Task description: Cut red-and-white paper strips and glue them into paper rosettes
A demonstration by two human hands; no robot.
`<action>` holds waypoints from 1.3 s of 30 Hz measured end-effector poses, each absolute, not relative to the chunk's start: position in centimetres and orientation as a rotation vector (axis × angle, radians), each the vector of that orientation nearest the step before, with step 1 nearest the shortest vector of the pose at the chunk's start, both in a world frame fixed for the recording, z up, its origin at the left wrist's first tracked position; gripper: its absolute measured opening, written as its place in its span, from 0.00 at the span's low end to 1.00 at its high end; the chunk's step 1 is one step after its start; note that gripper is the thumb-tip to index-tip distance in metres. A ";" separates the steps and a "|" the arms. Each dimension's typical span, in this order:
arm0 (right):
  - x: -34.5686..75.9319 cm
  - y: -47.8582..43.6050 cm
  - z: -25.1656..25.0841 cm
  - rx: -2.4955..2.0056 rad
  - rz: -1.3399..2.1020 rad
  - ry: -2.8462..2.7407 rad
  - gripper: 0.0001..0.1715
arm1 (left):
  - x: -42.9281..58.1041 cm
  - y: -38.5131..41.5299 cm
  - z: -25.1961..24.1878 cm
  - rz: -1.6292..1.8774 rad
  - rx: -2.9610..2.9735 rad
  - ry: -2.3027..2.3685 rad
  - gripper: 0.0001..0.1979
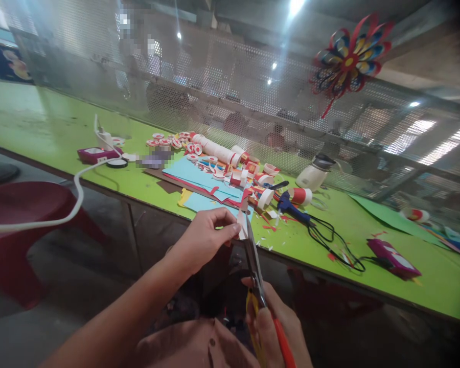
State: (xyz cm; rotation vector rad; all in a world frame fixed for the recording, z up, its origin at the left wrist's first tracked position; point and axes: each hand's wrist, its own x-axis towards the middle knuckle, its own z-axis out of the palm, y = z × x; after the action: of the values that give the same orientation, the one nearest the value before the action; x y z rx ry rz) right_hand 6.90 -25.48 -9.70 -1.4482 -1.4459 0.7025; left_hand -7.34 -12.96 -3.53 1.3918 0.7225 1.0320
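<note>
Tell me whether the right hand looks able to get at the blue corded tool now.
Probably not straight away: the right hand is holding the scissors, though the way over the green table to the blue corded tool looks free.

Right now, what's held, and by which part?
Left hand: a paper piece, pinched at its edge. Right hand: scissors, gripped by the yellow and orange handles.
</note>
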 end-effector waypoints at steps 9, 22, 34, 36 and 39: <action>7.2 -25.4 -9.6 -1.484 0.567 -1.537 0.28 | -7.2 -12.8 -3.9 1.031 1.351 0.708 0.11; 7.4 -25.4 -10.7 -1.539 0.662 -1.548 0.30 | -7.1 -12.7 -4.1 1.007 1.303 0.697 0.08; 7.6 -25.4 -11.5 -1.562 0.657 -1.517 0.29 | -7.0 -12.8 -4.2 1.008 1.224 0.705 0.08; 7.5 -25.4 -11.4 -1.568 0.654 -1.515 0.29 | -7.0 -12.8 -4.2 1.008 1.216 0.705 0.08; 7.5 -25.4 -11.4 -1.570 0.647 -1.508 0.29 | -6.9 -12.7 -4.2 1.007 1.208 0.707 0.09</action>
State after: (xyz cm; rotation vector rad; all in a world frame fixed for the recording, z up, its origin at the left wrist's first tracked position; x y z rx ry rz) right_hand 7.45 -25.39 -11.37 -1.5695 -1.5080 0.6468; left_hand -6.94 -12.75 -4.19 1.2078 0.7068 1.0072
